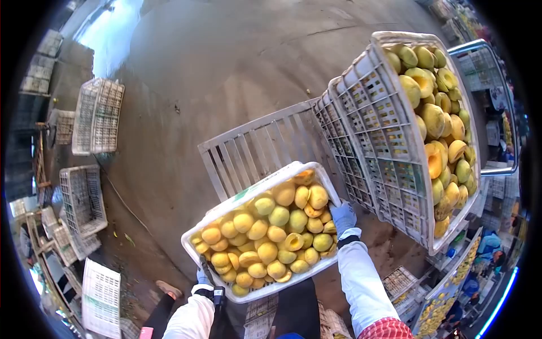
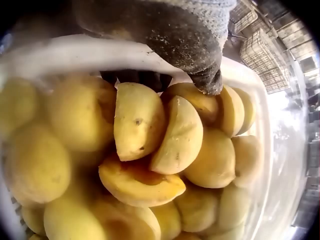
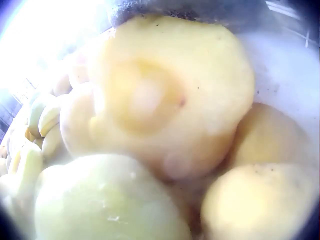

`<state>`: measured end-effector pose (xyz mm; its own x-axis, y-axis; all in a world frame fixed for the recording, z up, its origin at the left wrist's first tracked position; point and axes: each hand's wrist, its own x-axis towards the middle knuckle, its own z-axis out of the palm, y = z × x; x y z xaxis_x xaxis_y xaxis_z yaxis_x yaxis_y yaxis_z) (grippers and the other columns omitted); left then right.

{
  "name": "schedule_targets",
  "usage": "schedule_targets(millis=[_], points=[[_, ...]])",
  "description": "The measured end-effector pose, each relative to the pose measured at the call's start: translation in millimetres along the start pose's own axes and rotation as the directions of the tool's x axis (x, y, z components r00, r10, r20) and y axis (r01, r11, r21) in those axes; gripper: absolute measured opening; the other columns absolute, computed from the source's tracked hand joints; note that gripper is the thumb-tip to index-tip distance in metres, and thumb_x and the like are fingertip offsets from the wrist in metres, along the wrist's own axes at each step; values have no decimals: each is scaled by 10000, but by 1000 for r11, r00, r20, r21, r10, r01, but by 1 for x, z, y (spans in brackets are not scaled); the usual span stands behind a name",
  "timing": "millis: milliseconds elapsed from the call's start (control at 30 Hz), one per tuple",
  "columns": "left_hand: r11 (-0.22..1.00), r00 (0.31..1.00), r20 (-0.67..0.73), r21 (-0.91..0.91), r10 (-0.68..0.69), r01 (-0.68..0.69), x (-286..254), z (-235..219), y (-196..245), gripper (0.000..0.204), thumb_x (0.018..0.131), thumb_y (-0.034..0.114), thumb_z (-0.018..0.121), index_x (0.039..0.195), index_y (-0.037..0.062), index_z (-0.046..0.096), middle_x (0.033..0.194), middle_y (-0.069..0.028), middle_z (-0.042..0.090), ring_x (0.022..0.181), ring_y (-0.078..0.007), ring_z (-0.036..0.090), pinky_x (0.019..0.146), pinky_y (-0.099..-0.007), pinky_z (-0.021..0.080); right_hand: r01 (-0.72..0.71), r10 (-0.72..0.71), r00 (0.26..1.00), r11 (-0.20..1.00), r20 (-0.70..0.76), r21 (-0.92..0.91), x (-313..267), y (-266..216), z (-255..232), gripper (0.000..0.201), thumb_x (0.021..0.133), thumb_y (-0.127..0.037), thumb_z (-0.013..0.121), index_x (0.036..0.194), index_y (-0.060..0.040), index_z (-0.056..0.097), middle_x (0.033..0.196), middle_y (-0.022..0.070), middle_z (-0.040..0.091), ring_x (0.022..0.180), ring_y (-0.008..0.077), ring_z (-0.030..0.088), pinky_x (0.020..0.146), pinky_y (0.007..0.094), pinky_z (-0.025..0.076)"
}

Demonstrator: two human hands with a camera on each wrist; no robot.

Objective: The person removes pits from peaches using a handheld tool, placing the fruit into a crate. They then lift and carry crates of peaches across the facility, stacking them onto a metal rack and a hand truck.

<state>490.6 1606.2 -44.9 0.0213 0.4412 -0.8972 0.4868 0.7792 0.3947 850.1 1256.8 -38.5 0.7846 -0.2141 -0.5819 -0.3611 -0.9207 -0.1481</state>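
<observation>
A white plastic crate (image 1: 261, 185) full of yellow peach halves (image 1: 268, 231) is held in front of the body, over one end of a slatted metal platform. My gloved left hand (image 1: 204, 278) grips its near left end. In the left wrist view the dirty glove thumb (image 2: 192, 47) hooks over the white rim, and dark fingertips (image 2: 145, 79) show through the wall below it. My right hand (image 1: 342, 219), in a bluish glove, grips the right end wall. A large cut peach half (image 3: 175, 95) fills the right wrist view, with the glove's edge (image 3: 165, 11) above it.
Stacked crates (image 1: 389, 147) with peach halves on top stand on the right of the slatted platform (image 1: 254, 150), beside a metal rail (image 1: 515, 113). More crates (image 1: 99, 116) are on the left on the wet floor (image 1: 226, 68). People (image 1: 490, 248) work at the far right.
</observation>
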Motion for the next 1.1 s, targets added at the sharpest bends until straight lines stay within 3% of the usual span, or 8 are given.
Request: schedule_targets(millis=[233, 300, 433, 567, 633, 700, 900, 1100], points=[[972, 971, 65, 64, -231, 227, 4, -5, 4, 488, 962, 489, 375, 1239, 106, 495, 1215, -126, 565, 1073, -317, 557, 944, -430, 460, -7, 5, 998, 1000, 64, 26, 3, 1, -1, 389, 789, -422, 596, 1025, -120, 661, 940, 180, 664, 882, 380, 626, 772, 454, 497], [956, 852, 479, -84, -209, 281, 65, -50, -40, 580, 937, 548, 387, 1304, 103, 447, 1276, -121, 528, 1126, -321, 523, 989, -439, 424, 14, -19, 997, 998, 76, 66, 0, -5, -7, 398, 783, -419, 606, 1023, -108, 664, 948, 185, 663, 888, 383, 623, 770, 444, 495], [961, 901, 338, 35, -271, 276, 27, -34, 11, 668, 886, 563, 487, 1352, 101, 363, 1288, -115, 507, 1141, -314, 510, 974, -406, 434, -75, 52, 989, 983, 136, 169, 11, 12, 11, 458, 755, -422, 657, 1069, -89, 657, 963, 204, 662, 911, 366, 629, 798, 434, 493], [928, 835, 494, -129, -245, 348, -18, 40, 106, 727, 858, 576, 521, 1371, 91, 348, 1339, -135, 466, 1170, -334, 494, 991, -469, 414, -68, 65, 991, 997, 114, 23, 23, 26, 15, 535, 731, -483, 684, 1074, -74, 649, 976, 230, 649, 953, 386, 611, 824, 466, 481], [939, 806, 539, -77, -245, 336, -63, 95, 187, 738, 885, 577, 468, 1414, 91, 295, 1412, -134, 396, 1258, -318, 427, 1055, -465, 358, -97, 92, 990, 995, 103, 38, 17, -18, -13, 536, 727, -488, 689, 1055, -66, 651, 928, 226, 655, 901, 398, 621, 790, 463, 492], [853, 710, 645, -170, -282, 494, -14, 52, 177, 752, 869, 560, 515, 1415, 93, 296, 1408, -134, 402, 1256, -321, 429, 1051, -470, 361, -58, 56, 994, 998, 90, 23, 23, -61, -41, 537, 730, -493, 687, 1043, -58, 651, 899, 225, 657, 872, 402, 628, 753, 454, 501], [946, 742, 650, -108, -165, 306, -12, 110, 271, 706, 882, 437, 588, 1409, 64, 302, 1387, -110, 429, 1242, -283, 448, 1053, -439, 370, 112, -117, 993, 969, 9, 219, 80, -146, -112, 521, 751, -418, 695, 1052, 2, 633, 938, 241, 654, 893, 373, 636, 752, 398, 494], [992, 852, 523, 109, -4, -62, 108, 171, 316, 580, 881, 441, 601, 1268, 37, 448, 1162, -99, 567, 1010, -233, 582, 875, -399, 507, 170, -138, 983, 926, -118, 337, 150, -159, -67, 551, 738, -445, 689, 1034, 16, 636, 985, 255, 643, 962, 384, 614, 813, 425, 479]])
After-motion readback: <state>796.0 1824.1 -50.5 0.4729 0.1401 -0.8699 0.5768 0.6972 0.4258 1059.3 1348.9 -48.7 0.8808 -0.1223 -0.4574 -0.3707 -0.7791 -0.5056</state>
